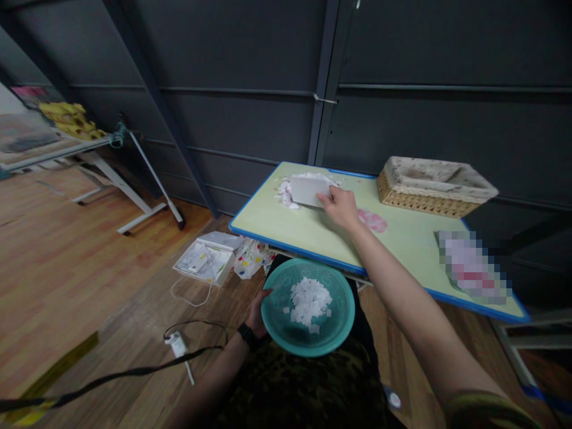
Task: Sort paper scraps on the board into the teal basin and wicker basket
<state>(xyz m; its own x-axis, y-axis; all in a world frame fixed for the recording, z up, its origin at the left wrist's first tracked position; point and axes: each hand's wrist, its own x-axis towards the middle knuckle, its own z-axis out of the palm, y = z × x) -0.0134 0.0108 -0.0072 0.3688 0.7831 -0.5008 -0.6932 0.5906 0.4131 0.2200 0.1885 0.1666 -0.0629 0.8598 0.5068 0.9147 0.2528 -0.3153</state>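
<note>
The right hand [340, 205] grips a white card [308, 190] against paper scraps [286, 192] at the bench [313, 235] far-left corner. The left hand [257, 313] holds a teal basket [308, 310] under the near edge.

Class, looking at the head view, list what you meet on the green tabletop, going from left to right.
white card → right hand → pink mark → wicker basket

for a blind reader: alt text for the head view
The right hand holds a white card against white paper scraps on a pale green blue-edged table; the left hand holds a teal plastic basket of more scraps below its edge.
</note>
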